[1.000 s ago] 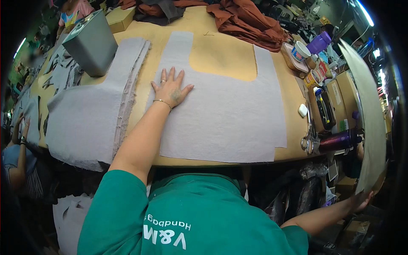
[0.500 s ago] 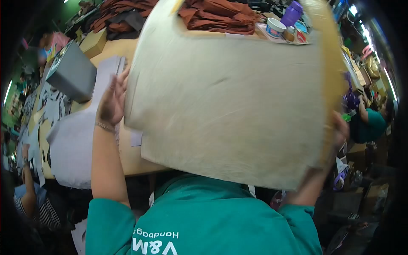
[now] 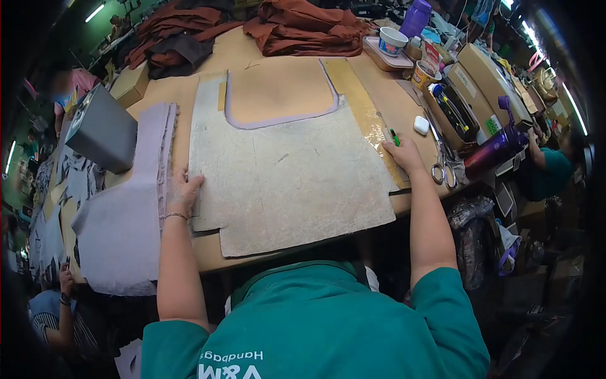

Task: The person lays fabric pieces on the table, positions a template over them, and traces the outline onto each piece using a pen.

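Note:
A large stiff grey pattern board [image 3: 290, 170] with a U-shaped cutout lies flat before me. Yellow tape [image 3: 356, 104] runs along its right side. A lilac fabric edge [image 3: 278, 122] shows under the board around the cutout. My left hand [image 3: 183, 191] rests at the board's left edge, thumb apart from the fingers, beside a stack of lilac fabric [image 3: 120, 215]. At the right edge, my right hand [image 3: 405, 155] has its fingers closed around a small green pen-like thing [image 3: 395, 137], partly hidden. Scissors [image 3: 444, 167] lie to the right of that hand.
A grey metal block [image 3: 104, 129] stands on the fabric at left. Brown folded material [image 3: 306, 28] lies at the back. A purple bottle [image 3: 495, 148], a white case [image 3: 421, 125] and cardboard boxes [image 3: 483, 79] sit at right. Other people work at both sides.
The board has come down from a raised position close to me and now lies flat on the table. Both hands have moved with it to its side edges.

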Demonstrator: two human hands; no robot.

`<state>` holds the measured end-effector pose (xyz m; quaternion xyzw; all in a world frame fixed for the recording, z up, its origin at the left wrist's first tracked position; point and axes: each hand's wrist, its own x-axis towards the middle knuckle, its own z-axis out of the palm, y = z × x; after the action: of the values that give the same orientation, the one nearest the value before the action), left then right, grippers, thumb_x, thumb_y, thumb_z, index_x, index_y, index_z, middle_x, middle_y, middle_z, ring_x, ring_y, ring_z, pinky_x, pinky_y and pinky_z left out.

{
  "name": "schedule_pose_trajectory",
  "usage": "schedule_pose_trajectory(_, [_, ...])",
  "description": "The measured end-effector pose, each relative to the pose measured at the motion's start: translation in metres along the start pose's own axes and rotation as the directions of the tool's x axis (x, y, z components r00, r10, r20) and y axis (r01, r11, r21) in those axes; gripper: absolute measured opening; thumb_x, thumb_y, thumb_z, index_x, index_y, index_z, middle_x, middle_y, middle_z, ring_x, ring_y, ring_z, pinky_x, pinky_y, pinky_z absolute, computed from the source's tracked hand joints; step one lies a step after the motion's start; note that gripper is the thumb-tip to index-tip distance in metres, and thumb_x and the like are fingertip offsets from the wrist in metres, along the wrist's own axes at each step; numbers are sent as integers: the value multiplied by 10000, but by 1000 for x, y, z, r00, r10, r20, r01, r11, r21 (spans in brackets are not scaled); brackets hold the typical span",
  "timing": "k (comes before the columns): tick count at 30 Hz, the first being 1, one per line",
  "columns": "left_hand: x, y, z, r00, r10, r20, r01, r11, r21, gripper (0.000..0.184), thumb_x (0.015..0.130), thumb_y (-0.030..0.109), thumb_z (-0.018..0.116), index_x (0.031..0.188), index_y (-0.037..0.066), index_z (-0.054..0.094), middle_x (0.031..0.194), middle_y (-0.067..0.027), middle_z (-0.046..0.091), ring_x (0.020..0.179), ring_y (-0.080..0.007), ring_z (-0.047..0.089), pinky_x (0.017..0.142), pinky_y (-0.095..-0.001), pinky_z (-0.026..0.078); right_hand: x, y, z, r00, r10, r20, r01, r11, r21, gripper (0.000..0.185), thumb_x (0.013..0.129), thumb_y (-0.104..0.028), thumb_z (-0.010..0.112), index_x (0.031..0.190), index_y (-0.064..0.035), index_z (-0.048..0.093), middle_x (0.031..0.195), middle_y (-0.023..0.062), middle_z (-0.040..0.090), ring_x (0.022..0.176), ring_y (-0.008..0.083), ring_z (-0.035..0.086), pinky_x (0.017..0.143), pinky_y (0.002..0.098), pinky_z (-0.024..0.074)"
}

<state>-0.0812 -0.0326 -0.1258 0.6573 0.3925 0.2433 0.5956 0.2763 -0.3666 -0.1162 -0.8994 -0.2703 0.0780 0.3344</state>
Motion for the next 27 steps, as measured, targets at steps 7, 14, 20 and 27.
schedule_pose_trajectory(7, [-6, 7, 10, 991, 99, -94, -53, 914, 401, 470, 667, 89, 617, 1096, -43, 476, 965, -163, 581, 854, -213, 566, 767, -278, 429, 6, 8, 5, 1000, 5, 5, -5, 1000, -7, 442, 694, -288, 621, 989, 34, 547, 874, 227, 587, 847, 319, 573, 751, 344, 435])
schedule_pose_trajectory(14, [5, -12, 4, 912, 393, -119, -165, 616, 770, 419, 656, 188, 664, 968, -59, 532, 820, -211, 572, 798, -329, 546, 752, -348, 430, -2, -4, 4, 994, -33, -101, 9, 973, -231, 459, 683, -294, 640, 980, 42, 545, 868, 231, 564, 845, 350, 552, 756, 379, 431])
schedule_pose_trajectory(20, [-11, 5, -1, 924, 350, -152, -87, 582, 808, 315, 642, 222, 681, 706, -30, 504, 750, -250, 546, 748, -378, 528, 652, -424, 416, -2, 0, 17, 975, -103, -197, 41, 954, -297, 404, 675, -267, 650, 915, 47, 567, 849, 238, 549, 808, 357, 542, 746, 393, 425])
schedule_pose_trajectory(27, [-9, 11, 6, 963, 127, -238, 78, 714, 696, 359, 640, 199, 672, 872, -50, 559, 893, -231, 576, 848, -323, 565, 749, -345, 444, -2, -4, 19, 978, -38, -207, -6, 978, -207, 345, 681, -234, 652, 860, 47, 563, 775, 206, 576, 728, 345, 560, 676, 381, 437])
